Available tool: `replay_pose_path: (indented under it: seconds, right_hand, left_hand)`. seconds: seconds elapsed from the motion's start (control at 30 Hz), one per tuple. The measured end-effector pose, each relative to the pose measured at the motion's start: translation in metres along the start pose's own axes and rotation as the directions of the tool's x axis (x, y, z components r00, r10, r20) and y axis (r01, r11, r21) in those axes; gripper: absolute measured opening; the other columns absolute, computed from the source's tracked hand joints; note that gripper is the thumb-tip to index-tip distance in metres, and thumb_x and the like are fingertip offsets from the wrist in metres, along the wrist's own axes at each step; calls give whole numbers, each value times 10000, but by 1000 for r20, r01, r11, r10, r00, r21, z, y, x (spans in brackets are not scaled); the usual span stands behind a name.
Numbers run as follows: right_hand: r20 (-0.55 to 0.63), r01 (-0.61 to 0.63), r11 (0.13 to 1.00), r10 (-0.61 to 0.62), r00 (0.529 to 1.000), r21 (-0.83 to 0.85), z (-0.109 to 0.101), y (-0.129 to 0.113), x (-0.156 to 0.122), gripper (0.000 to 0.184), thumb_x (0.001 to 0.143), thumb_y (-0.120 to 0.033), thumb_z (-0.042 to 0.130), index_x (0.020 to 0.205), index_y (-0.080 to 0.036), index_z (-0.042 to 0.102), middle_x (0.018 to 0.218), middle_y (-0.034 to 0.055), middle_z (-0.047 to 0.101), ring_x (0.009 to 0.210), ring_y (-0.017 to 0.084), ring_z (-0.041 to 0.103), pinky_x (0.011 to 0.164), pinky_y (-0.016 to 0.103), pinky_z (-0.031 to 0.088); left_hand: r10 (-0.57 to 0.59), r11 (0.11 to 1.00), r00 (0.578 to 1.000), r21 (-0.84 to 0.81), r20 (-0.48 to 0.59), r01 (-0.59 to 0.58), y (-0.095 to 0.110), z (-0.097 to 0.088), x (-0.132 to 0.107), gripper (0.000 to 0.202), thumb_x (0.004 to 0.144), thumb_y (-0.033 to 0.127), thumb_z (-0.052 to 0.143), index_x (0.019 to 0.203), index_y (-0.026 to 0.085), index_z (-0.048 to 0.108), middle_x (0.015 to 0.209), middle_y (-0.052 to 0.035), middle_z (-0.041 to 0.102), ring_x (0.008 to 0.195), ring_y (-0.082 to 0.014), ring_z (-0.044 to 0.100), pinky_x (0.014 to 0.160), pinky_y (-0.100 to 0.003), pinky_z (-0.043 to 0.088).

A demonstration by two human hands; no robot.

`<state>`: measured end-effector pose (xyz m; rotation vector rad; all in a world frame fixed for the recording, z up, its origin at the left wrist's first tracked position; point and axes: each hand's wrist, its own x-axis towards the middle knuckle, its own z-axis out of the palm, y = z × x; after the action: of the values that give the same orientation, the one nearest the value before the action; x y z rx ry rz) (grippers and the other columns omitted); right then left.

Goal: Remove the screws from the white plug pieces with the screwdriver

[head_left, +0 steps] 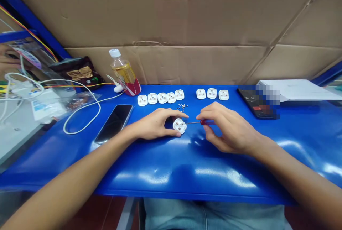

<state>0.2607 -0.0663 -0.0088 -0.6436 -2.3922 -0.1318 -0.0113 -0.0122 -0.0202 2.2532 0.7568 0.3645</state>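
My left hand (153, 124) grips a round white plug body (179, 125) by its edge, flat on the blue table (171, 173). My right hand (227, 127) pinches a small red-handled screwdriver (206, 122), and its thin shaft points left to the plug body's edge. Several more white plug bodies (162, 98) stand in a row behind my left fingers, and 3 others (211, 93) lie behind my right hand. Between the two groups is a small pile of tiny metal screws (182, 107), just beyond my fingertips.
A black smartphone (113, 124) lies left of my left hand, near a looped white cable (80, 110). Behind it stand a plastic drink bottle (124, 73) and a dark snack bag (76, 69). A second phone (256, 103) and a white box (296, 90) sit right, against a cardboard wall (171, 16).
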Motion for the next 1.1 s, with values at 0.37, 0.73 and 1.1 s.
replay_pose_path:
  seconds: [0.37,0.73,1.1]
  right_hand:
    - [2,7,999,-7,1000,-43,-2,-1,1,153,980,-131,542,1111,-179,606,996,112,741,860,228,693,719,342,555]
    - [18,-1,999,2,1000,-46,-2,0,0,184,968,-110,507,1073,-180,640,1037,122,734,857,223,685,715,342,556]
    - [-14,-49,997,49,999,-54,-1,1,0,165,969,-127,531,1102,-164,622,942,98,740,851,233,704,717,343,560]
  left_hand:
    - [-44,989,997,-143,-57,35,-3,5,3,485,823,395,861,1213,199,650,1166,-67,713,1049,-215,663,956,-346,513]
    - [-57,993,998,-107,-25,54,0,3,3,440,855,471,826,1170,201,680,1104,-46,720,994,-213,645,900,-333,497]
    - [-29,999,999,-46,-46,27,-2,4,4,421,879,461,825,1199,220,695,996,-1,702,876,-174,608,796,-275,446]
